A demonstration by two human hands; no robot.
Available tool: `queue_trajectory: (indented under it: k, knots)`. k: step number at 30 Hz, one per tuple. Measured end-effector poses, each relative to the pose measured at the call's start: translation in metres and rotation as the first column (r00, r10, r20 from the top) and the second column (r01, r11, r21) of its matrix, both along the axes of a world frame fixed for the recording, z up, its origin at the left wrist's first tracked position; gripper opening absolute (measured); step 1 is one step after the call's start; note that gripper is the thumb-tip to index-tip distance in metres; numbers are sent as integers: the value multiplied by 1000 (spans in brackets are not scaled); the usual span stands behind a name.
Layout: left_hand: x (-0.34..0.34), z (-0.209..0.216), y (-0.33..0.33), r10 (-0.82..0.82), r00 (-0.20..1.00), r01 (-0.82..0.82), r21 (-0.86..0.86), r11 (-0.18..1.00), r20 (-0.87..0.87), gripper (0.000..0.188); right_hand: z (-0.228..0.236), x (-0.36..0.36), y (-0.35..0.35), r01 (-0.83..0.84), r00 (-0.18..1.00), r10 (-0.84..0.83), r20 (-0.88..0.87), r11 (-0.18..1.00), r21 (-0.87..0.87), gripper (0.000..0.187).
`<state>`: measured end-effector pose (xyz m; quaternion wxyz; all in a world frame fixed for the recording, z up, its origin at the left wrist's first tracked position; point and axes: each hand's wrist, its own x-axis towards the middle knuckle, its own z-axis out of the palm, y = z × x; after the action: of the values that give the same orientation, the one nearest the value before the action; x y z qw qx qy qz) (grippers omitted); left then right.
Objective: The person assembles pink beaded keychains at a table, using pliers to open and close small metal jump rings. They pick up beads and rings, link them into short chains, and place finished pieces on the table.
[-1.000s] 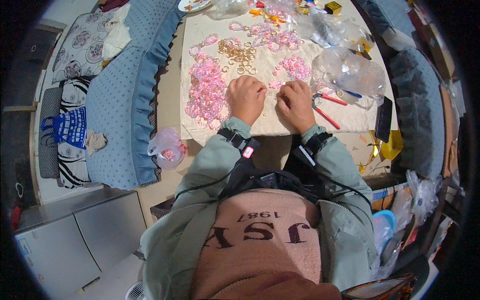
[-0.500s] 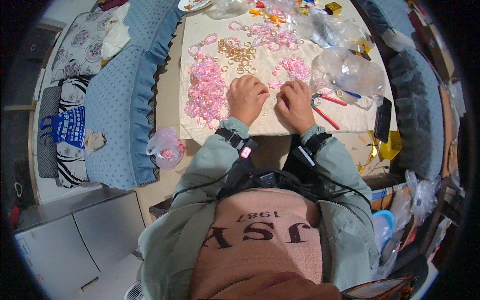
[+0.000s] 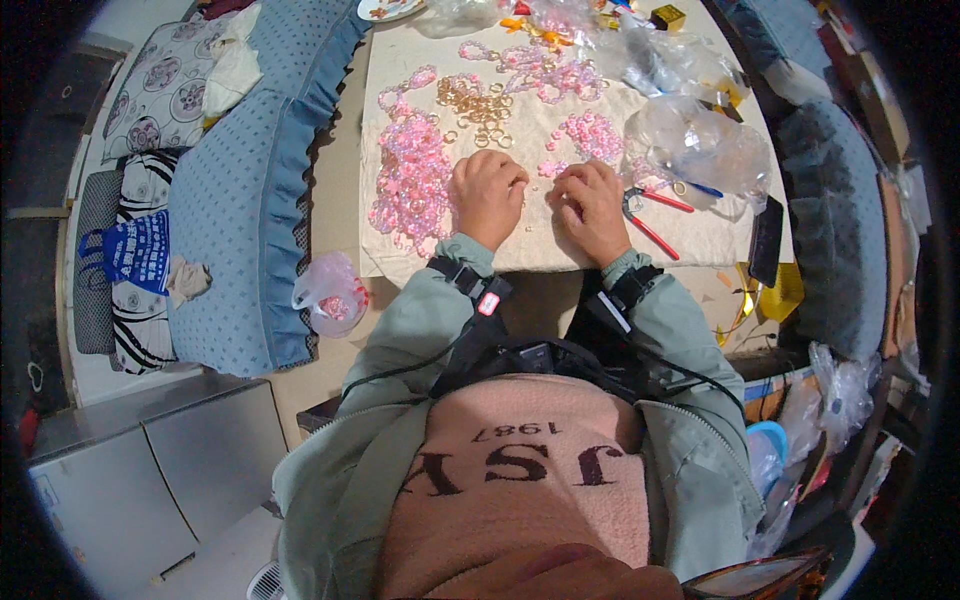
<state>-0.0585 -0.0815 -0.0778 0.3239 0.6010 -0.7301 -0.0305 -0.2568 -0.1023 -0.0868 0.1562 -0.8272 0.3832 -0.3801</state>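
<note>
Both my hands rest low over the near edge of the cloth-covered table (image 3: 560,262). My left hand (image 3: 488,198) is closed, its thumb and fingertips pinched together; whatever they hold is too small to make out. It lies right beside a heap of pink beaded strands (image 3: 408,175). My right hand (image 3: 592,212) has curled fingers turned toward the left hand, and its fingertips are partly hidden. Tiny pale beads lie on the cloth between the hands. Just beyond the right hand is a pile of pink beads (image 3: 590,135). Pliers with red handles (image 3: 657,238) lie to its right.
Gold-coloured rings (image 3: 478,108) and more beaded loops (image 3: 565,78) lie farther back. Clear plastic bags (image 3: 700,150), a blue pen (image 3: 705,189) and a black phone-like slab (image 3: 767,240) are on the right. A bag of beads (image 3: 332,300) hangs by the left edge. Blue-covered seats flank the table.
My left hand has shifted slightly left, widening the gap between the hands. My right hand's fingers have moved a little, and the hand stays in nearly the same place.
</note>
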Motion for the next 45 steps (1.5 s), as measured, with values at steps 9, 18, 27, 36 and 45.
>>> queue_trajectory:
  k: [9, 18, 27, 36, 45]
  knots:
    - [10, 3, 9, 43, 993, -41, 21, 999, -110, 11, -3, 0, -2, 104, 990, -101, 101, 994, -25, 20]
    - [11, -10, 28, 9, 997, -14, -60, 998, -78, 12, -3, 1, 0, 71, 997, -70, 22, 996, -46, 17]
    - [12, -12, 31, -28, 996, 18, -113, 993, -87, 16, -2, 2, 1, 29, 1000, -30, -2, 998, -60, 18]
    - [11, -14, 27, 9, 994, -26, -159, 987, -106, 18, -3, 3, 2, 118, 992, -121, -25, 987, -113, 24]
    - [8, -2, 33, -118, 990, 103, -171, 980, -78, 10, 51, -46, 8, 95, 995, -95, 8, 980, -175, 29]
